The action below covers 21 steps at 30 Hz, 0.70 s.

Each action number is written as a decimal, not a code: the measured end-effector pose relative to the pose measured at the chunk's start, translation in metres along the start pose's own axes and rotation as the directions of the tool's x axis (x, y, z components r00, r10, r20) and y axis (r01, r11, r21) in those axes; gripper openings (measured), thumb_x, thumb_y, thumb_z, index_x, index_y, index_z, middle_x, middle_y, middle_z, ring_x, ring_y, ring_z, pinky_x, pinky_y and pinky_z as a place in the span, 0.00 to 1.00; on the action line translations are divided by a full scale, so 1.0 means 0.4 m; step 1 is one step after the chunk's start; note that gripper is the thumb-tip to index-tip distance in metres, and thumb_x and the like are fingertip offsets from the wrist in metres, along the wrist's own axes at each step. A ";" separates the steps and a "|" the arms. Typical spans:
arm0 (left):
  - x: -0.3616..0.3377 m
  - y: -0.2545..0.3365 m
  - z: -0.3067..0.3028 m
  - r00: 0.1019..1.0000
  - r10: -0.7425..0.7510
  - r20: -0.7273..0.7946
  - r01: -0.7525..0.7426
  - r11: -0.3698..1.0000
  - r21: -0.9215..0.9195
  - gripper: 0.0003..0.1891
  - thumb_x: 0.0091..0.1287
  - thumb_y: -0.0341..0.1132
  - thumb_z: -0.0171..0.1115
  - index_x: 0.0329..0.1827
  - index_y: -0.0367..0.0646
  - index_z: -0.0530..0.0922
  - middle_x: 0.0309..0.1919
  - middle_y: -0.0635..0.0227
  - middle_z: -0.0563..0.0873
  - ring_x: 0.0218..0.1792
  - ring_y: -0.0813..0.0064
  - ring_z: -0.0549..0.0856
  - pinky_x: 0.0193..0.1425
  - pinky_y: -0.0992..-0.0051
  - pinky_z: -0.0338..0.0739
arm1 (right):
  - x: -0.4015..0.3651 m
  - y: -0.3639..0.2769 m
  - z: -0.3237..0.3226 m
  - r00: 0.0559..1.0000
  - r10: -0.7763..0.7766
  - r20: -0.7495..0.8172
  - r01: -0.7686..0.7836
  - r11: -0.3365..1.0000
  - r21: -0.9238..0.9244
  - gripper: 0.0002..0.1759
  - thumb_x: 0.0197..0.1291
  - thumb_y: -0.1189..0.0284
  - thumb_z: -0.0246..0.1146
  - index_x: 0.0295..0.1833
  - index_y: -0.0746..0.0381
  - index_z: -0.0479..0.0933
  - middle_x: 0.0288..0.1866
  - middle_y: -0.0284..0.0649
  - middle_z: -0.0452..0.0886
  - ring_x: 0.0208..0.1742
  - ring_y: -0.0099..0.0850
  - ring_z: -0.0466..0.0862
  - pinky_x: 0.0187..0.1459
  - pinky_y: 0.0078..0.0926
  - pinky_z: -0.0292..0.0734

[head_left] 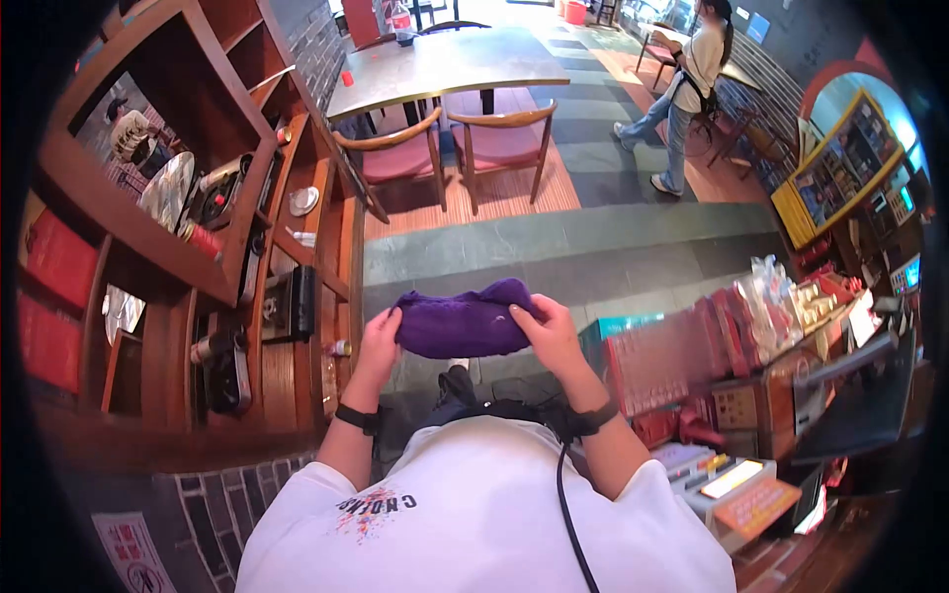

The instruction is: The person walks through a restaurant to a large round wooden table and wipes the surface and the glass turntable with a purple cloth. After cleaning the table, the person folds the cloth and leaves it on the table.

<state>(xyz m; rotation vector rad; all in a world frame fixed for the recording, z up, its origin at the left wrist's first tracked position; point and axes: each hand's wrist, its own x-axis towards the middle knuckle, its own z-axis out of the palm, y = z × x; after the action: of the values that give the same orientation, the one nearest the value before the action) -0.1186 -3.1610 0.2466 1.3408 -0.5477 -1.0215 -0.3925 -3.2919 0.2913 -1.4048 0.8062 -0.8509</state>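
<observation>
A folded purple cloth [460,324] is stretched between my two hands in front of my body. My left hand [382,341] pinches its left end, the thumb on top. Its right end is gripped by my right hand [550,331], with the thumb pressed on the upper face and the other fingers mostly hidden behind. The cloth hangs in the air above the dark floor, touching nothing but my hands.
On the left stands a wooden shelf unit [222,277] holding portable stoves. A counter [781,395] with boxes and bags is at the right. Ahead are a table [455,64] and chairs [502,148]. A person [692,94] walks at the far right.
</observation>
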 end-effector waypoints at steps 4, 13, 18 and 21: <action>0.285 0.002 0.002 0.980 -0.123 0.159 0.117 0.992 0.044 0.16 0.82 0.44 0.58 0.52 0.41 0.86 0.39 0.78 0.88 0.34 0.88 0.81 0.38 0.83 0.72 | 0.260 0.060 -0.042 0.995 0.051 -0.087 -0.050 0.999 0.020 0.11 0.70 0.71 0.70 0.46 0.71 0.82 0.36 0.32 0.86 0.38 0.16 0.80 0.40 0.20 0.78; 0.894 0.143 0.215 0.915 -0.161 0.370 0.141 0.987 0.082 0.18 0.83 0.46 0.55 0.56 0.42 0.85 0.38 0.80 0.86 0.34 0.88 0.79 0.41 0.81 0.73 | 0.784 0.055 -0.189 0.977 0.047 -0.209 -0.050 0.999 -0.007 0.10 0.71 0.75 0.69 0.50 0.72 0.83 0.43 0.34 0.89 0.41 0.17 0.85 0.45 0.17 0.81; 1.167 0.168 0.392 0.872 -0.131 0.472 0.106 0.991 0.079 0.19 0.84 0.47 0.53 0.59 0.42 0.85 0.43 0.78 0.88 0.38 0.87 0.82 0.45 0.80 0.76 | 0.989 0.065 -0.325 0.942 0.082 -0.325 -0.065 0.996 0.064 0.10 0.71 0.76 0.68 0.51 0.73 0.83 0.44 0.36 0.89 0.43 0.18 0.86 0.46 0.17 0.81; 1.280 0.208 0.507 0.828 -0.209 0.520 0.135 0.975 0.178 0.14 0.81 0.39 0.59 0.60 0.43 0.85 0.39 0.80 0.86 0.34 0.89 0.78 0.40 0.82 0.71 | 1.118 0.084 -0.422 0.917 0.112 -0.383 -0.084 0.993 0.088 0.09 0.72 0.76 0.67 0.50 0.72 0.83 0.43 0.35 0.89 0.42 0.17 0.85 0.46 0.17 0.81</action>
<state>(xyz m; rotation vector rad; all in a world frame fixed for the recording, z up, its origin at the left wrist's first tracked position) -0.0135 -3.7079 0.2533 1.2284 -0.9406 -1.5535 -0.3226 -3.7652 0.2650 -1.1370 1.1277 -1.0868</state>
